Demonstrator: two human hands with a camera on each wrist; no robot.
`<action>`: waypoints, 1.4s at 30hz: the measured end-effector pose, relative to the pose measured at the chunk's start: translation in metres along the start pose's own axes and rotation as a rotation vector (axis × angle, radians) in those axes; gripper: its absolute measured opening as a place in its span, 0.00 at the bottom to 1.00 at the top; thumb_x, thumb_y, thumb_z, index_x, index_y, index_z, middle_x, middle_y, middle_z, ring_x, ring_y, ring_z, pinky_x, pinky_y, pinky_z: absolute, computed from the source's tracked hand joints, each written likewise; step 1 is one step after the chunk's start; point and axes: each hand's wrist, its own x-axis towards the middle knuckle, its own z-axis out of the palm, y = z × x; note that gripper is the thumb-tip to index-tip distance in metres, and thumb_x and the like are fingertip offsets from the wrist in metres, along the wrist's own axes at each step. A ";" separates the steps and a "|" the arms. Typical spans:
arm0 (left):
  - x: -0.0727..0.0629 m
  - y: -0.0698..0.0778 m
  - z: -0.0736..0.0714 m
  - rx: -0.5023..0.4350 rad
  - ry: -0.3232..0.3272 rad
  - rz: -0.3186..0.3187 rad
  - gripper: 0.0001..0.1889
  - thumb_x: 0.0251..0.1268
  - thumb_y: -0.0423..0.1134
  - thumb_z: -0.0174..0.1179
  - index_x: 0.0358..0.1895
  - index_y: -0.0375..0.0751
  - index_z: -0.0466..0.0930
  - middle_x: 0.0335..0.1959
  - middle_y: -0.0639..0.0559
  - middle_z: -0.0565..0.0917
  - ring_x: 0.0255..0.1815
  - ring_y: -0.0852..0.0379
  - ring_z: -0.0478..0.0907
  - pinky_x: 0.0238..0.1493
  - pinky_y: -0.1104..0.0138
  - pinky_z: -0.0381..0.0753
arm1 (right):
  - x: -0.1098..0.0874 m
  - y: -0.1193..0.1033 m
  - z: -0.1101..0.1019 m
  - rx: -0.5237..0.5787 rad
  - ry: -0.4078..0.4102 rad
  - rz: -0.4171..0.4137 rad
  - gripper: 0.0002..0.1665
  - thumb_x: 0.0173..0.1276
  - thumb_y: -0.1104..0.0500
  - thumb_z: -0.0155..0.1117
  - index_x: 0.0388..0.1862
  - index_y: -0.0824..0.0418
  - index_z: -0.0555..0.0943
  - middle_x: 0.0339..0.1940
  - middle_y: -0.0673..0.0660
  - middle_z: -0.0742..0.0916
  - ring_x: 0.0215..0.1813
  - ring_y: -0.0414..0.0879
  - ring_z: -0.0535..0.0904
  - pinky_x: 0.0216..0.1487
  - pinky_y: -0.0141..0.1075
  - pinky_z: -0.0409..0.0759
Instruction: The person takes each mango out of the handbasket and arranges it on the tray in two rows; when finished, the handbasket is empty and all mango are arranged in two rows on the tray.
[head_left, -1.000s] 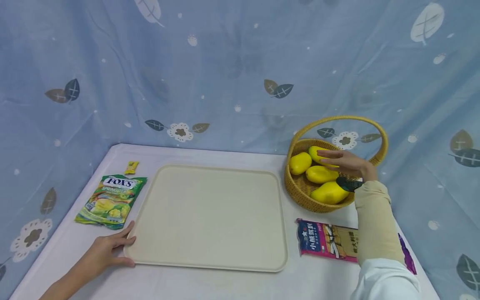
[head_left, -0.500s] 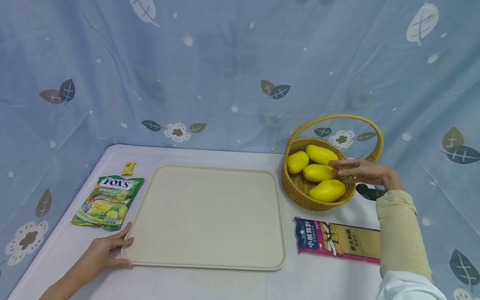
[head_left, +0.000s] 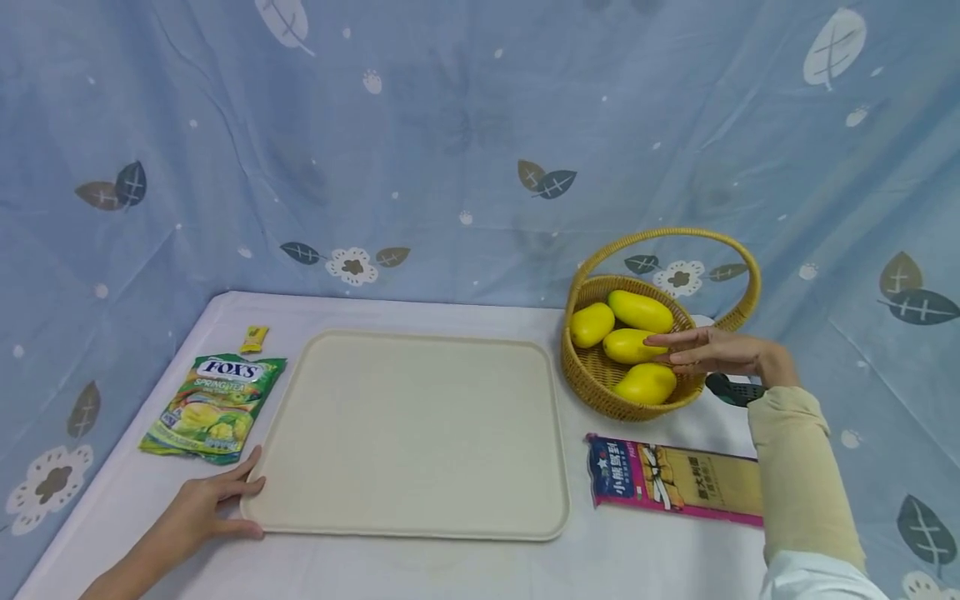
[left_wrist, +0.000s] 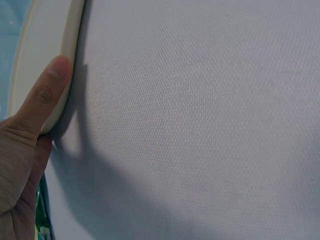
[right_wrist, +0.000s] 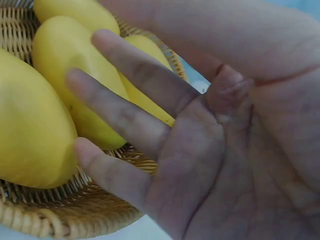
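My left hand [head_left: 197,510] holds the front left corner of a cream tray [head_left: 408,437], with the thumb at the front edge and fingers at the left side. In the left wrist view, the thumb [left_wrist: 44,95] lies straight against the tray's rim [left_wrist: 74,30]. Over the right side of a wicker basket [head_left: 581,379], my right hand [head_left: 723,350] reaches in with fingers extended and spread. Several yellow mangoes lie inside; the right fingertips overlap the middle mango [head_left: 628,345]. Seen from the right wrist, the fingers [right_wrist: 122,117] hover by the mangoes [right_wrist: 30,125], gripping none.
A green candy bag [head_left: 217,407] lies left of the tray, a small yellow wrapped candy [head_left: 254,339] behind it. In front of the basket is a pasta packet [head_left: 675,479], partly hidden by the right sleeve. The basket's tall handle [head_left: 675,233] arches over it.
My right hand has moved from over the back mango toward the basket's right front side, uncovering more of the mangoes and the pasta packet. The left hand stays at the tray corner.
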 end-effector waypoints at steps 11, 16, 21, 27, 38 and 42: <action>-0.002 0.000 0.002 0.047 0.003 -0.021 0.36 0.23 0.48 0.77 0.43 0.27 0.83 0.63 0.75 0.56 0.56 0.87 0.52 0.47 0.95 0.60 | 0.007 0.006 0.001 -0.042 0.078 -0.017 0.30 0.78 0.64 0.44 0.76 0.64 0.52 0.76 0.67 0.57 0.73 0.52 0.60 0.69 0.52 0.64; -0.002 -0.001 0.002 0.054 0.006 -0.027 0.36 0.23 0.48 0.77 0.43 0.27 0.83 0.63 0.77 0.56 0.57 0.88 0.51 0.48 0.96 0.59 | 0.008 0.009 0.002 -0.045 0.121 0.012 0.30 0.79 0.63 0.44 0.75 0.65 0.52 0.75 0.68 0.58 0.74 0.60 0.55 0.70 0.62 0.52; -0.001 -0.002 0.001 0.051 0.010 -0.016 0.36 0.23 0.48 0.77 0.42 0.28 0.84 0.62 0.80 0.55 0.56 0.87 0.52 0.48 0.96 0.58 | 0.011 0.011 0.005 -0.020 0.070 0.012 0.29 0.79 0.64 0.41 0.76 0.64 0.52 0.76 0.66 0.56 0.75 0.52 0.57 0.72 0.57 0.55; -0.002 -0.003 0.002 0.033 0.010 -0.002 0.35 0.24 0.46 0.77 0.43 0.26 0.83 0.63 0.80 0.55 0.57 0.88 0.51 0.48 0.96 0.58 | 0.015 0.008 0.007 -0.017 0.004 0.061 0.29 0.77 0.66 0.45 0.74 0.68 0.54 0.76 0.64 0.58 0.70 0.48 0.67 0.69 0.49 0.65; -0.003 -0.003 0.003 0.031 0.017 0.007 0.35 0.23 0.46 0.77 0.42 0.25 0.83 0.63 0.79 0.54 0.58 0.90 0.49 0.49 0.96 0.56 | 0.027 0.009 0.017 -0.125 0.060 0.170 0.30 0.73 0.63 0.56 0.71 0.65 0.63 0.72 0.66 0.66 0.52 0.47 0.76 0.58 0.47 0.78; -0.003 -0.003 0.003 0.038 0.023 0.012 0.36 0.23 0.46 0.77 0.43 0.26 0.83 0.64 0.78 0.55 0.59 0.89 0.49 0.49 0.96 0.57 | 0.026 0.008 0.017 -0.160 0.041 0.135 0.29 0.74 0.63 0.53 0.72 0.64 0.62 0.73 0.66 0.65 0.57 0.45 0.76 0.63 0.50 0.74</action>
